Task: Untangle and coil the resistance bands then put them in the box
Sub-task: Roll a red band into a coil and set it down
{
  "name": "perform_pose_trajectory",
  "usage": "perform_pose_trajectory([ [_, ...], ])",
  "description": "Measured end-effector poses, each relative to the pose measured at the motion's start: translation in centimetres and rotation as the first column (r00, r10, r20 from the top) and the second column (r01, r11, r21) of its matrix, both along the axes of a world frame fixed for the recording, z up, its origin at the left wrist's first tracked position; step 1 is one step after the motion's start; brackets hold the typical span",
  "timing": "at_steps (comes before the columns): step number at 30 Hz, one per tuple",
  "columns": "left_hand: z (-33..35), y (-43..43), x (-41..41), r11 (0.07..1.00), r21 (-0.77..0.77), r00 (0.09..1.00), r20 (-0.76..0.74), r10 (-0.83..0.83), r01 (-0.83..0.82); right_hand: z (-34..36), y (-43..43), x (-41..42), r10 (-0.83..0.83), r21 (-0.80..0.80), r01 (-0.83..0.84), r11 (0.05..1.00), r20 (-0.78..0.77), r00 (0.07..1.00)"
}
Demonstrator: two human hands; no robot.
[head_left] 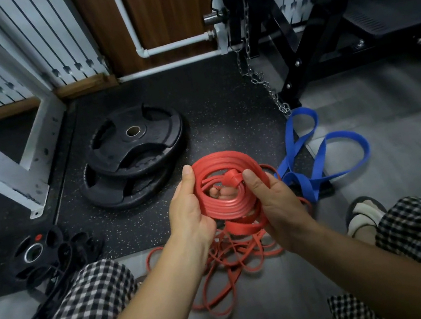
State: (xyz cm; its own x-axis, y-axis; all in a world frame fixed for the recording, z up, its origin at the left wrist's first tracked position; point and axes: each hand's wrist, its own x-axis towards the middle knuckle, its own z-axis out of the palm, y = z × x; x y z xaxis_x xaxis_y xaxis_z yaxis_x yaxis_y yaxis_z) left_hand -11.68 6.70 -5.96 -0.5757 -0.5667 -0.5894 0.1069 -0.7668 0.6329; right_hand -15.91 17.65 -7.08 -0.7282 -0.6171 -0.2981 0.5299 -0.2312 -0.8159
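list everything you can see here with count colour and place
coiled red rubber resistance band: 1, red, held at centre
loose tangled red rubber bands: several, red, floor below the coil
flat blue resistance band: at least 1, blue, floor at right
large black weight plates: 2, black, stacked on speckled mat
small black weight plates: count unclear, black, lower left
steel chain: 1, silver, hangs by black rack
hands: 2, left hand and right hand both grip the coil

The red band [229, 206] looked smooth, slightly glossy rubber; the floor mat [208, 103] was matt, speckled; the chain [259, 77] shiny metal.
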Motion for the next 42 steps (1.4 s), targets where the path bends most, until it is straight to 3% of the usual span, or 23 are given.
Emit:
perform_pose_trajectory([
  [5,0.6,0.7,0.3,0.992,0.029,0.993,-0.01,-0.119,0.119,0.3,-0.3,-0.4,-0.098,0.053,0.105,0.993,-0.126,0.987],
  [8,0.8,0.5,0.7,0.969,-0.045,0.97,0.01,-0.244,0.244,0.3,-0.3,-0.8,-0.111,0.062,0.121,0.991,-0.141,0.984],
  [12,0.8,0.1,1.2,0.914,-0.139,0.924,0.068,-0.375,0.381,0.0,-0.1,-1.2,-0.091,0.077,0.105,0.992,-0.173,0.981],
  [20,-0.1,0.2,2.0,0.778,-0.163,0.795,0.15,-0.588,0.607,-1.7,1.8,-1.6,-0.069,0.157,0.095,0.983,-0.165,0.984],
  [23,-1.3,1.7,1.8,0.713,-0.07,0.707,0.22,-0.672,0.698,-2.3,4.1,-1.5,-0.092,0.213,0.129,0.969,-0.174,0.98],
  [26,-2.5,4.5,1.0,0.556,0.099,0.523,0.241,-0.818,0.825,-2.1,6.3,-1.8,-0.189,0.221,0.23,0.948,-0.194,0.963],
  [28,-2.9,6.6,0.4,0.479,0.145,0.449,0.199,-0.871,0.866,-2.0,7.6,-2.2,-0.226,0.234,0.275,0.932,-0.219,0.949],
  [34,-3.9,9.3,-0.7,0.59,0.124,0.582,0.098,-0.808,0.798,-2.8,10.5,-2.7,-0.344,0.219,0.392,0.893,-0.229,0.911],
  [39,-4.2,10.4,-0.7,0.683,0.019,0.663,0.22,-0.715,0.73,-3.7,11.2,-3.1,-0.309,0.198,0.35,0.915,-0.212,0.927],
  [42,-4.5,10.2,-0.5,0.732,-0.054,0.725,0.207,-0.657,0.679,-4.5,11.3,-3.1,-0.278,0.184,0.313,0.932,-0.196,0.94],
])
